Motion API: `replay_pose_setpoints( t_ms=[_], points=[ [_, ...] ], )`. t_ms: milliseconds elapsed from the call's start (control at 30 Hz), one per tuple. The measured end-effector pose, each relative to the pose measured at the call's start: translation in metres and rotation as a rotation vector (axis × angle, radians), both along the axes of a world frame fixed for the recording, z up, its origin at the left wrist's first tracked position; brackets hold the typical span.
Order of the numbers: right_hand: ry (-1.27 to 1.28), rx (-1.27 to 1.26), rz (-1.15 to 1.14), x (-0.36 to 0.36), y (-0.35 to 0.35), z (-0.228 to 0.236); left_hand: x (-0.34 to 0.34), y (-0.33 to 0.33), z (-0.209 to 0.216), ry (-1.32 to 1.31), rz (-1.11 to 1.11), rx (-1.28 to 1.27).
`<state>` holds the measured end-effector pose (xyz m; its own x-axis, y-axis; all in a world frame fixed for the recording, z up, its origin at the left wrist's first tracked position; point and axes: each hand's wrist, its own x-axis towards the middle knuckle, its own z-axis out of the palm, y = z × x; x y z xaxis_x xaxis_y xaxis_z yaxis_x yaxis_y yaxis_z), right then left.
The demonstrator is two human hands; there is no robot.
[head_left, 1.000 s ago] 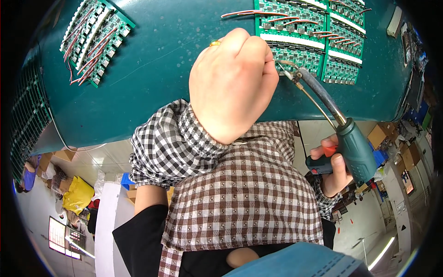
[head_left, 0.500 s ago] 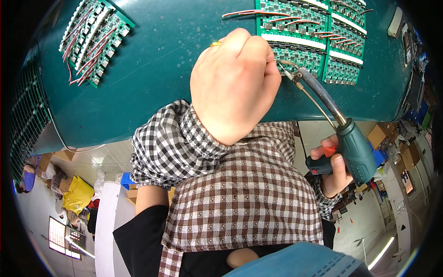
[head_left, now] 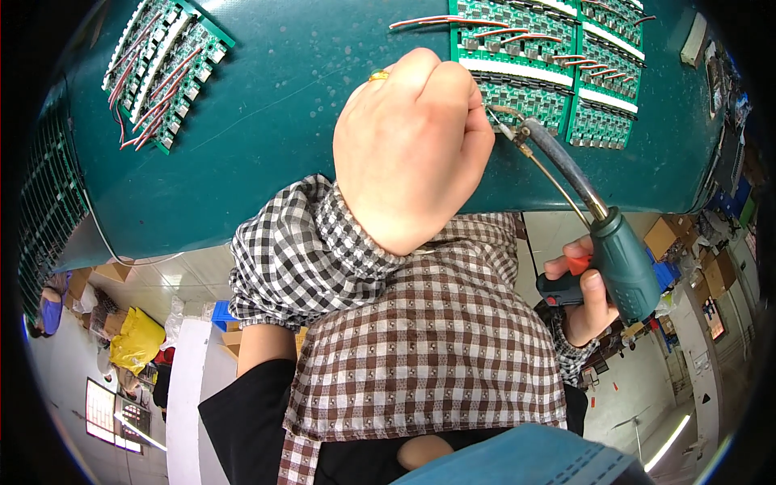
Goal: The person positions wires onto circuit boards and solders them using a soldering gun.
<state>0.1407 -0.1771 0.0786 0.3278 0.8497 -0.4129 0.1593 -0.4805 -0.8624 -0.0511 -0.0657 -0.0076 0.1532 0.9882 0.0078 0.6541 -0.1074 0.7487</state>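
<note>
My right hand (head_left: 594, 303) is wrapped round the grip of a dark green soldering gun (head_left: 626, 267) with a red trigger. Its bent metal tube and thin feed pipe reach up and left to the near edge of a panel of green circuit boards (head_left: 525, 99). Right beside that tip, my left hand (head_left: 408, 149) is closed, fingers pinched at the panel's near left corner. Whatever the fingers hold is hidden behind the hand. Red and white wires (head_left: 428, 22) lie across the panel, some sticking out past its left edge.
At the far left of the green table (head_left: 275, 121) lies another circuit board panel (head_left: 212, 34) with red and white wires. A wire rack (head_left: 48, 186) with boards stands at the left edge. A pale bar (head_left: 693, 39) lies at the far right. Cardboard boxes (head_left: 661, 237) sit beyond the table.
</note>
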Motion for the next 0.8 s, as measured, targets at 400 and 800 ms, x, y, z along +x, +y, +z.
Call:
replay_pose_setpoints(
  t_ms=[400, 800],
  points=[
    [-0.016, -0.009, 0.020, -0.0027, -0.0001, 0.0015, -0.0036, -0.0002, 0.0001, -0.001, 0.002, 0.008],
    [0.088, -0.001, -0.078, 0.0016, -0.0030, 0.0012, -0.0040, 0.0001, -0.0013, -0.006, 0.000, -0.001]
  ],
)
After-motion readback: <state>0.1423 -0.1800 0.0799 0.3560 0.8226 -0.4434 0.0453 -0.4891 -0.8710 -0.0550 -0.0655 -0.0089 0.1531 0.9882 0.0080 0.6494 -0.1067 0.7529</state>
